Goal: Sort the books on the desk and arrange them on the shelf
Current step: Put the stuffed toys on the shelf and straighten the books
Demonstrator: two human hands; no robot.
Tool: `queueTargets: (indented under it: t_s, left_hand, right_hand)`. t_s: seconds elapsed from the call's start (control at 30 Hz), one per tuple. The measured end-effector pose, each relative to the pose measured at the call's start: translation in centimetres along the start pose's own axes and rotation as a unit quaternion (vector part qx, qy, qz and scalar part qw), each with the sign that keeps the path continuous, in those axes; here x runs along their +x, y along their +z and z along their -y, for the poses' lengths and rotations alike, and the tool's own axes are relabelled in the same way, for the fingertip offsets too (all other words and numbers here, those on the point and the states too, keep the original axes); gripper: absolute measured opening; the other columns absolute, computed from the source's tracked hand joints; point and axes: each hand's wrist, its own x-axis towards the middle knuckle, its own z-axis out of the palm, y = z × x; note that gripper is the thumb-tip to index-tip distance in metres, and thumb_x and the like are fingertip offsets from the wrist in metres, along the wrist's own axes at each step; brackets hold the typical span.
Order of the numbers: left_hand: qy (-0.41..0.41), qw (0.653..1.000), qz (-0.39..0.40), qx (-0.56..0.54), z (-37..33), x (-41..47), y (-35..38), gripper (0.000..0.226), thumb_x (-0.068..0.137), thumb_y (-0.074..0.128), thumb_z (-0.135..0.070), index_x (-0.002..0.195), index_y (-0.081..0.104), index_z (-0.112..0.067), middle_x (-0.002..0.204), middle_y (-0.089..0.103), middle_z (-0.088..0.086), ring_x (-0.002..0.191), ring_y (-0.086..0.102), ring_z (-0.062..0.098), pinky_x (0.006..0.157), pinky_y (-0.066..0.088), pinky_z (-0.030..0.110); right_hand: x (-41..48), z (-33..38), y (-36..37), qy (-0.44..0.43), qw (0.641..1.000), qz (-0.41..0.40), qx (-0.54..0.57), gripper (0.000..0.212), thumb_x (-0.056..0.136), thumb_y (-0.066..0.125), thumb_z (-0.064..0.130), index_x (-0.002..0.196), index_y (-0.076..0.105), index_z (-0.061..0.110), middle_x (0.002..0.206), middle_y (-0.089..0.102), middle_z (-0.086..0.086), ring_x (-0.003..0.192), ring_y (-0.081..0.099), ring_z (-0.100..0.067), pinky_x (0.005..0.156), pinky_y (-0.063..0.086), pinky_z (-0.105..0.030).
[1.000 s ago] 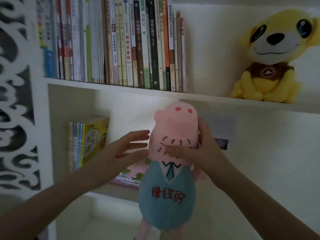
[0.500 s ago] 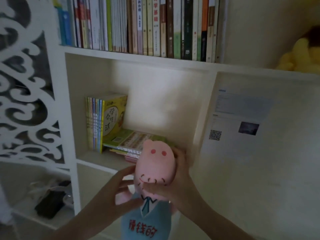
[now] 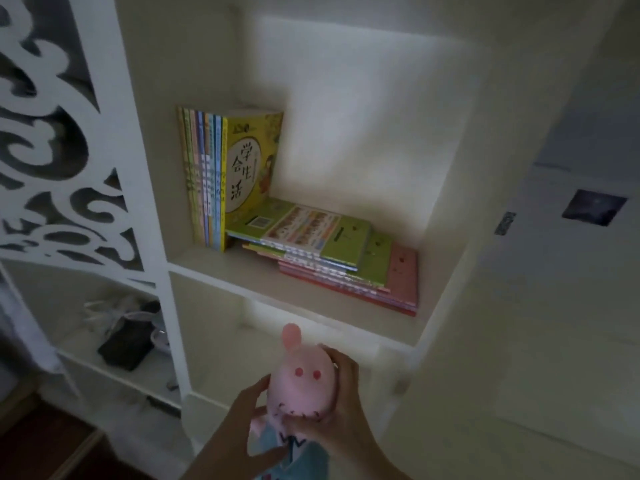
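At the far left a white carved panel (image 3: 52,140), cut through in curling scrolls, stands beside an open lower shelf (image 3: 145,379) that holds a flat black pouch (image 3: 126,344) with pale cords heaped behind it. Next comes the shelf compartment (image 3: 242,271), a plain white box with smooth matte walls. Against its left wall stand the upright books (image 3: 204,181), thin glossy paperbacks with yellow, green, pink and blue spines, the outermost showing a yellow cover with 4 large black characters. Just beside them lies the flat stack (image 3: 339,258): green covers on top, pink ones below, edges fanned unevenly toward the right wall. Below the compartment, 2 hands hold a soft toy (image 3: 301,386) with a pink plush oval head, 2 red dots and a blue body. The left hand (image 3: 242,420) has its grip closed on the toy's side near the neck; the right hand (image 3: 346,400) has its grip wrapped round the head. At the right a paper sheet (image 3: 571,254) with a small dark picture lies flat on a pale panel.
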Motion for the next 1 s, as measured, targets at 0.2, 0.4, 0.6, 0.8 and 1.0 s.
queueTargets:
  t_s: [0.2,0.4,0.6,0.8,1.0]
  left_hand:
    - [-0.012,0.999,-0.008,0.036,3.7,5.6,-0.6,0.092,0.072,0.078,-0.034,0.131,0.010,-0.053,0.138,0.033,-0.019,0.110,0.046,-0.014,0.089,0.047,0.014]
    - [-0.015,0.999,0.003,0.051,3.4,10.0,-1.1,0.090,0.084,0.067,-0.006,0.147,0.008,-0.034,0.133,0.035,-0.016,0.117,0.043,-0.002,0.074,0.042,0.000]
    - [-0.032,0.999,0.015,0.020,5.2,11.8,-1.3,0.094,0.085,0.063,0.001,0.149,0.004,-0.034,0.132,0.035,-0.017,0.125,0.042,0.004,0.083,0.041,0.007]
    - [-0.049,0.999,0.015,0.002,6.9,12.6,-1.3,0.093,0.085,0.062,0.003,0.151,0.005,-0.031,0.148,0.037,-0.002,0.125,0.043,0.007,0.099,0.044,0.028]
    - [-0.055,0.998,0.017,-0.005,8.7,13.9,-1.5,0.093,0.085,0.061,0.005,0.151,0.004,-0.028,0.150,0.033,-0.001,0.126,0.045,0.012,0.101,0.046,0.038]
  right_hand:
    - [4.8,-2.5,0.5,0.070,0.997,-0.004,-0.015,0.084,0.056,0.090,0.019,0.120,0.040,0.042,0.123,0.051,0.018,0.108,0.056,0.001,0.079,0.054,-0.021]
    - [9.0,-3.4,0.1,0.100,0.995,-0.018,-0.025,0.057,0.063,0.085,-0.004,0.091,0.049,0.031,0.092,0.060,0.017,0.077,0.057,0.023,0.064,0.047,-0.006]
    - [10.2,-5.0,0.8,0.099,0.994,-0.028,-0.030,0.056,0.062,0.086,-0.001,0.092,0.051,0.031,0.091,0.062,0.017,0.079,0.058,0.020,0.067,0.047,-0.006]
    - [11.0,-6.5,2.1,0.098,0.994,-0.023,-0.047,0.058,0.060,0.088,0.002,0.098,0.050,0.025,0.098,0.059,0.017,0.085,0.058,0.016,0.070,0.050,-0.011]
    - [11.7,-7.3,3.1,0.097,0.993,-0.031,-0.063,0.069,0.062,0.088,0.004,0.112,0.042,0.020,0.100,0.043,0.021,0.090,0.048,0.013,0.081,0.046,-0.011]
